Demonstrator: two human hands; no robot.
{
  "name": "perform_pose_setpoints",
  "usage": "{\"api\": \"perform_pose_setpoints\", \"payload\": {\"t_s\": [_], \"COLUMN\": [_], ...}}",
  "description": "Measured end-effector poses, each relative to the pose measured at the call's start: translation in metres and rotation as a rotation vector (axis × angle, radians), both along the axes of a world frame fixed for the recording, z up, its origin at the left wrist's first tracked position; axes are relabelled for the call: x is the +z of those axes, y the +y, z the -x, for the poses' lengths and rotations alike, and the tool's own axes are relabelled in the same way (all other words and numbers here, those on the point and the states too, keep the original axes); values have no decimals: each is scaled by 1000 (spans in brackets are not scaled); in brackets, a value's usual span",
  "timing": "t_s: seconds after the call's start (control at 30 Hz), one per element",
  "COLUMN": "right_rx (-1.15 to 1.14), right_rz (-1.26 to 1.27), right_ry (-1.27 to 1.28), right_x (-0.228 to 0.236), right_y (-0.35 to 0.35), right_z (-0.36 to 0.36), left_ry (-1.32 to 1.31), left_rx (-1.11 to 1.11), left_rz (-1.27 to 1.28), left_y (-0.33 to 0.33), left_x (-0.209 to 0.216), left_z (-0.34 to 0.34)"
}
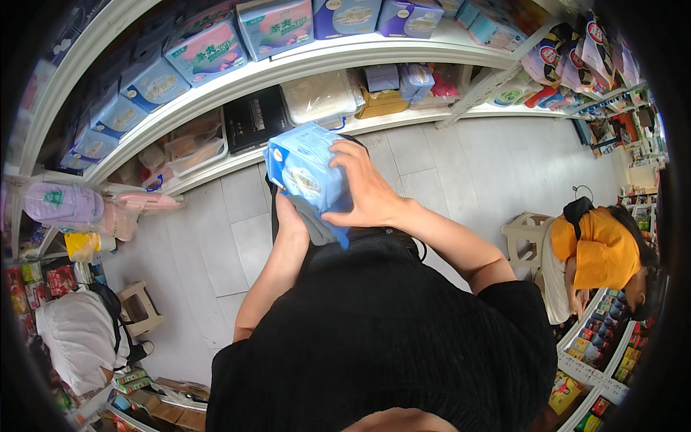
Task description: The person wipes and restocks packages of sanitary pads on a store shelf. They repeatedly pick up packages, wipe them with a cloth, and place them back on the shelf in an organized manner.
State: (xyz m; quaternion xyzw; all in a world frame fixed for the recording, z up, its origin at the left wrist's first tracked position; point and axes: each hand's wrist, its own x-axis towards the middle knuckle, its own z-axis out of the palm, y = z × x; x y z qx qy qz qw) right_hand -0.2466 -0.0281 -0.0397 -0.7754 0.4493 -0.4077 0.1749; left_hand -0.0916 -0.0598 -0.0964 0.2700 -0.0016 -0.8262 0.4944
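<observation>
A light blue plastic-wrapped pack [306, 160], which looks like sanitary pads, is held up in front of my body, slightly tilted. My right hand [368, 189] grips it from the right, fingers over the upper side and thumb lower down. At the pack's lower left is my left hand [291, 222], with a grey cloth [314, 220] bunched between its palm and the pack. The left fingers are mostly hidden behind the cloth and pack.
Ahead, a white shelf [302, 63] carries several blue, pink and purple packs. Clear bins and a black box [255, 119] fill the level below. A person in orange [601, 248] bends at the right beside a beige stool [524, 237]; another in white [79, 335] is at the left.
</observation>
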Motion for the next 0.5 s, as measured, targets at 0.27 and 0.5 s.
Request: {"api": "perform_pose_setpoints", "payload": {"t_s": [0.27,0.5], "right_rx": [-252,-65], "right_rz": [-475,-396], "right_ry": [-402,-528], "right_x": [-19,0], "right_y": [1,17], "right_z": [-19,-27], "left_ry": [-301,310], "left_rx": [84,-203], "left_rz": [40,278], "left_y": [4,-2], "left_x": [13,-40], "left_z": [14,12]}}
